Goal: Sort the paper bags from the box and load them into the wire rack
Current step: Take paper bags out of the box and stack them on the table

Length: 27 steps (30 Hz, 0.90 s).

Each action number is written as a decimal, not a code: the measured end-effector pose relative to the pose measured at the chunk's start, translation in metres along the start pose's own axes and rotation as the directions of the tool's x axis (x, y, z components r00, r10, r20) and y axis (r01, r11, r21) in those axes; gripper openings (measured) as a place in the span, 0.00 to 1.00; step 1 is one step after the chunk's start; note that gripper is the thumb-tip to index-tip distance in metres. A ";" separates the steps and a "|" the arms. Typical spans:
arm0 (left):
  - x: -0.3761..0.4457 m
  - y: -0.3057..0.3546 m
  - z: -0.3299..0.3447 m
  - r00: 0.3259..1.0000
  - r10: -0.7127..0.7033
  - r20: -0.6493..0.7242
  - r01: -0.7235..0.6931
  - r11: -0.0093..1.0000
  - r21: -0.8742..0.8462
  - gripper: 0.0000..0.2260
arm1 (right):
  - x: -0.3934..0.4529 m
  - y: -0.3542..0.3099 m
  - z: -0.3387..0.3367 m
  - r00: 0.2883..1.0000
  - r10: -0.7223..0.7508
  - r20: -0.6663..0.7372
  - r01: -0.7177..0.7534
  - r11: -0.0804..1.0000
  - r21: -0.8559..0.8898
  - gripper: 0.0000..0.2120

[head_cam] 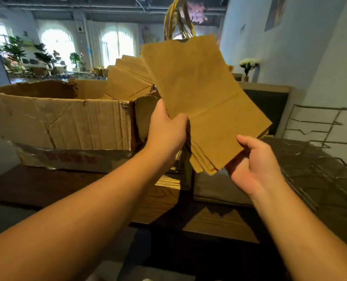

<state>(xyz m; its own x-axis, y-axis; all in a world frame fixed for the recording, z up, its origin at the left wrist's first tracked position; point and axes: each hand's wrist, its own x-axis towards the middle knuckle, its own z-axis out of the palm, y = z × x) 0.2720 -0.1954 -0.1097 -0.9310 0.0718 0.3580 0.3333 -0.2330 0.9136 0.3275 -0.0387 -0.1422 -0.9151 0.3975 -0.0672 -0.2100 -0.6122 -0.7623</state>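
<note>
- Arched windows (57, 44) glow in the upper left of the frame, with potted plants (14, 49) in front of them and a pale wall (290, 47) running down the right side.
- A dark wooden surface (37, 185) fills the lower middle and carries the things.
- A torn cardboard box (67, 120) sits on the surface at the left centre, its top open and its edges ragged.
- More flat brown bags (128, 78) stand in the box, leaning toward the upper centre.
- A stack of paper bags (199, 94) is held up in the centre of the frame, above the surface and just right of the box, tilted with its handles (178, 19) pointing to the top edge.
- The left hand (166, 130) grips the stack's lower left edge, thumb on the front face, fingers behind it.
- The right hand (253, 165) holds the stack's bottom corner, fingers curled round the edge and thumb pointing up beside it.
- A wire rack (320, 126) stands on the surface at the right edge, apart from both hands; its slots look blurred.
- A vase of white flowers (248, 65) stands by the wall at the upper right.
</note>
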 end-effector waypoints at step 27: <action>0.016 -0.029 0.010 0.969 -0.242 0.052 0.239 0.969 0.065 0.08 | 0.098 0.003 -0.138 0.977 0.084 0.195 -0.089 0.996 0.020 0.52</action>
<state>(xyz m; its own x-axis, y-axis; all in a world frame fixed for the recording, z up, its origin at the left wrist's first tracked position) 0.2491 -0.1774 -0.1286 -0.9749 0.1765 0.1356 0.1104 -0.1452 0.9832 0.2846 0.0927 -0.2402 -0.9789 0.2043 -0.0040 -0.1344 -0.6585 -0.7404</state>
